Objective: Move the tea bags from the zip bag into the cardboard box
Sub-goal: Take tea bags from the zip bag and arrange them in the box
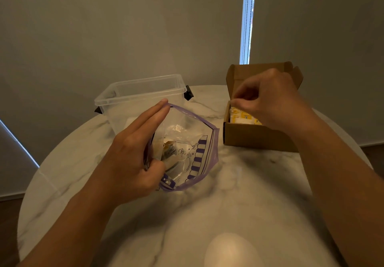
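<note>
The left grip [133, 154] pinches the clear, purple-edged plastic zip bag [199, 142] at frame centre, likely to keep its mouth open; pale tea bags [172, 144] lie inside. The right grip [268, 98], fingertips bunched, hovers over the open brown cardboard box [255, 137] at right, already part-filled; whether it pinches anything I cannot tell.
</note>
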Demonstrator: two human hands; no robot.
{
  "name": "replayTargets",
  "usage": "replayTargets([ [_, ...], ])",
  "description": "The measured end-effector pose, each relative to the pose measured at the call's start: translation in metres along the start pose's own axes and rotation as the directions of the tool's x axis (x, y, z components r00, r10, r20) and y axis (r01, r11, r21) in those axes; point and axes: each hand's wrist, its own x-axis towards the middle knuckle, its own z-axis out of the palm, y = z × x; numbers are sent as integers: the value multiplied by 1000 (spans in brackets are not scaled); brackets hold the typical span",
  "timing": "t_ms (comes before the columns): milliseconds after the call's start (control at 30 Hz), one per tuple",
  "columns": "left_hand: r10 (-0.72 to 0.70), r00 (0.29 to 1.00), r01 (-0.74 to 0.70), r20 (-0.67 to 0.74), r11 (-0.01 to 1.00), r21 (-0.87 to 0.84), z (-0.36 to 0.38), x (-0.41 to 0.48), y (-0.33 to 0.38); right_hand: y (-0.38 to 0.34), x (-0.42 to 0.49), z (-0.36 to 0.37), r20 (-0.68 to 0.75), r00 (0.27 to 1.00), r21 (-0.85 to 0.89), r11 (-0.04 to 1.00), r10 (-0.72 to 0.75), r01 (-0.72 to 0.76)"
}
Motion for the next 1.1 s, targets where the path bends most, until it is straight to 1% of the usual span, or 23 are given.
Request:
replayTargets([
  [67,-1,1000,1,3,1000,3,1,0,1,-32,-20,-6,170,978,167,982,-117,88],
  [133,-3,1000,3,6,1000,3,2,1,1,-56,-34,-2,321,921,224,962,-222,154],
  [200,4,1000,-4,2,1000,12,2,1,1,-70,-40,12,413,867,140,960,-281,244],
  [300,12,1000,-12,-6,1000,24,3,1,1,-78,-39,46,477,815,-33,920,-328,390],
  [400,11,1000,-11,-4,999,33,4,2,3,-82,-37,73,510,796,-117,891,-326,439],
  [533,12,1000,-12,6,999,33,4,2,3,-86,-41,81,523,769,-134,855,-369,502],
  [733,5,1000,-6,9,999,39,4,2,3,-86,-35,78,555,785,-169,886,-276,431],
  [833,5,1000,-5,6,1000,30,4,2,2,-83,-34,64,530,794,-193,869,-298,455],
  [900,6,1000,-7,5,1000,26,3,2,2,-79,-35,53,493,803,-184,861,-335,473],
  [967,7,1000,-7,4,1000,29,4,1,2,-76,-36,43,488,805,-162,871,-337,463],
  [1033,3,1000,-3,3,999,32,4,1,1,-70,-35,38,462,821,-82,906,-335,416],
  [1100,6,1000,-6,7,999,35,4,1,1,-61,-36,34,455,827,48,936,-331,348],
])
